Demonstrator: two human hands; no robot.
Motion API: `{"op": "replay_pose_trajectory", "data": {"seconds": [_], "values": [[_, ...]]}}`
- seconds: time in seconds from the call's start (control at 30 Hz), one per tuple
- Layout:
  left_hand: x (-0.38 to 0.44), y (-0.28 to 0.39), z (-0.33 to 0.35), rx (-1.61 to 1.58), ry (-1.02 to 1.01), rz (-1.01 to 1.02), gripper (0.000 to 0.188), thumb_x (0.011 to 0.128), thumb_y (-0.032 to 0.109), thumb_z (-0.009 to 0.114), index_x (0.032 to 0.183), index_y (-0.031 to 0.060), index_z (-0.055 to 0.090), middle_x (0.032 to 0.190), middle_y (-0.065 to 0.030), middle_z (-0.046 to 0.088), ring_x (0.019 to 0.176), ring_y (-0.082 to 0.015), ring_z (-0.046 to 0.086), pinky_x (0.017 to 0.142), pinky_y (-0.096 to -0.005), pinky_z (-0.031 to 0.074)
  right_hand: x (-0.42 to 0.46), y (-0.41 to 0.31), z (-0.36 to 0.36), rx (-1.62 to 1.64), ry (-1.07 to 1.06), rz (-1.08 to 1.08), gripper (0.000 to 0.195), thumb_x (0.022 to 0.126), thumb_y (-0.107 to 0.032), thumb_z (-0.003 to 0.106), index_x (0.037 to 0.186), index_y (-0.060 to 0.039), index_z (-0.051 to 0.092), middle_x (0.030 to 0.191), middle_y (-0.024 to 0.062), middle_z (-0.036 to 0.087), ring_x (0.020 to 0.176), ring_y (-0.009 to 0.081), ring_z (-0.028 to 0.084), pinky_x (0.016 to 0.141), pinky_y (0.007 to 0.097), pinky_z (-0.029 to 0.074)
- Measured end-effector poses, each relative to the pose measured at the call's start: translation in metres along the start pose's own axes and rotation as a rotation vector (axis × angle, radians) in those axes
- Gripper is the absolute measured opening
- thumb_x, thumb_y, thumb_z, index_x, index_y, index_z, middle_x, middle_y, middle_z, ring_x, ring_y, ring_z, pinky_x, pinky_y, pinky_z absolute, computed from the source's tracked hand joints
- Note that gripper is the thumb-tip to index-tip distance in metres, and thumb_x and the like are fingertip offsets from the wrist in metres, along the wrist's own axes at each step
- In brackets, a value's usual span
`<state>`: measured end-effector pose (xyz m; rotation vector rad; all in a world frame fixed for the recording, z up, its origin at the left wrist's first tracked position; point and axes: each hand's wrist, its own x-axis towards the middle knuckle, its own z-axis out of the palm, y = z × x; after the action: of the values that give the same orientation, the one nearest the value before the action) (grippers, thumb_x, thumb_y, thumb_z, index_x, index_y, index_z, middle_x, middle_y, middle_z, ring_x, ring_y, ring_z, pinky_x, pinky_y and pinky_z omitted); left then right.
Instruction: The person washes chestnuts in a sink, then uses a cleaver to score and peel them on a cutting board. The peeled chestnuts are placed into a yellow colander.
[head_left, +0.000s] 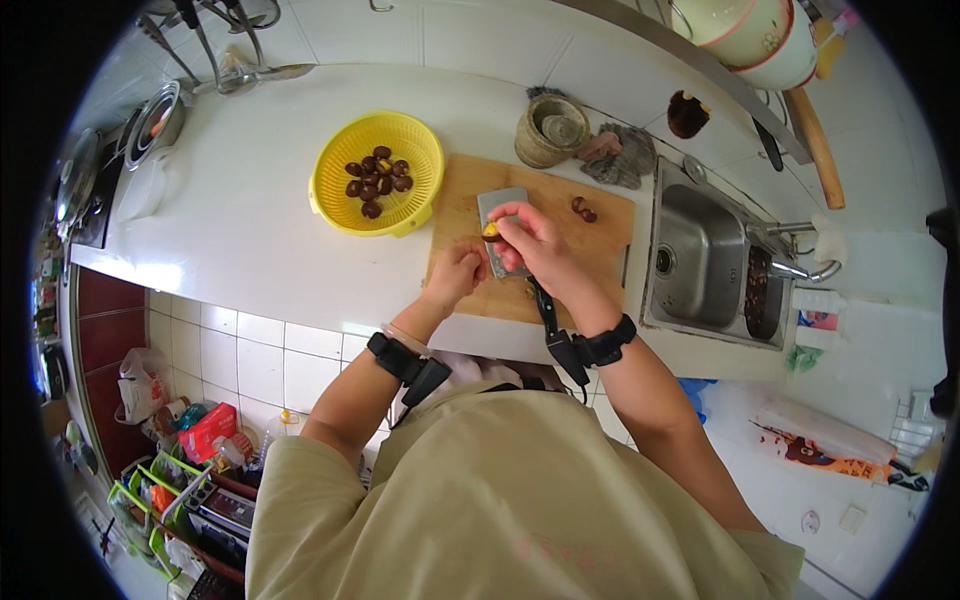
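My right hand (532, 244) pinches a chestnut (491, 231) between thumb and fingers above the cleaver; yellow flesh shows through its brown shell. Close by on the left, my left hand (456, 271) is curled into a loose fist at the board's near edge, and whether anything is inside is hidden. Under the hands a cleaver (501, 197) lies flat on the wooden cutting board (469, 180), its black handle pointing towards me. A few chestnuts (583, 210) rest on the board's right side. Several more chestnuts (369, 180) sit in a yellow plastic colander (330, 161) left of the board.
Behind the board stand a stone mortar (529, 142) and a grey rag (630, 157). A steel sink (694, 247) with a tap (795, 270) is on the right. Ladles (217, 75) hang at the back left, near a metal bowl (172, 120). A shelf edge (697, 60) juts out at upper right.
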<state>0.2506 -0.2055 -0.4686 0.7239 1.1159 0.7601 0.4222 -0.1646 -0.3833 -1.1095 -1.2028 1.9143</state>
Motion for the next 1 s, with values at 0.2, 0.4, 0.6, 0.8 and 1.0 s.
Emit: {"op": "replay_pose_trajectory", "data": {"seconds": [0.2,0.4,0.6,0.8,1.0], "values": [[0.021,-0.063,-0.019,0.445,0.275,0.130,0.025,0.095,0.026,0.058,0.097,0.0039,0.070,0.080,-0.0152,0.069,0.077,-0.0311,0.068,0.074,-0.0413,0.052,0.046,-0.007,0.037,-0.059,0.003,-0.105,0.052,0.104,-0.021,0.055,0.151,-0.0083,0.039,0.115,0.0143,0.067,0.081,0.0142,0.066,0.071,0.0279,0.057],[0.029,-0.053,-0.003,0.625,0.400,0.507,0.019,0.088,0.006,0.061,0.104,-0.0013,0.069,0.100,-0.0160,0.067,0.091,-0.0276,0.066,0.083,-0.0366,0.053,0.025,0.062,-0.038,-0.504,0.267,-0.083,0.036,0.096,-0.020,0.065,0.125,-0.0022,0.053,0.095,0.0138,0.071,0.075,0.0202,0.069,0.067,0.0321,0.056],[0.034,-0.032,0.006,0.641,0.296,0.457,0.026,0.088,0.006,0.056,0.111,0.0001,0.069,0.105,-0.0194,0.070,0.095,-0.0337,0.069,0.086,-0.0386,0.054,-0.056,0.089,-0.046,-1.161,0.323,0.050,0.043,0.083,-0.021,0.075,0.110,-0.0026,0.048,0.088,0.0243,0.067,0.078,0.0453,0.065,0.066,0.0506,0.053],[0.044,0.007,0.037,0.270,0.262,0.492,0.018,0.093,0.000,0.061,0.109,-0.0017,0.069,0.093,-0.0100,0.072,0.084,-0.0147,0.070,0.076,-0.0269,0.055,-0.064,0.102,-0.063,-0.833,0.449,-0.010,0.046,0.076,-0.021,0.078,0.108,0.0004,0.054,0.093,0.0221,0.069,0.086,0.0397,0.068,0.073,0.0450,0.054],[0.099,0.038,0.081,0.738,0.249,0.752,0.019,0.083,0.003,0.068,0.102,0.0025,0.069,0.095,-0.0140,0.067,0.084,-0.0277,0.067,0.077,-0.0353,0.055,-0.119,0.086,-0.092,-0.652,0.625,-0.086,0.038,0.076,-0.015,0.071,0.108,0.0001,0.059,0.082,0.0152,0.065,0.074,0.0300,0.063,0.069,0.0386,0.051]]}}
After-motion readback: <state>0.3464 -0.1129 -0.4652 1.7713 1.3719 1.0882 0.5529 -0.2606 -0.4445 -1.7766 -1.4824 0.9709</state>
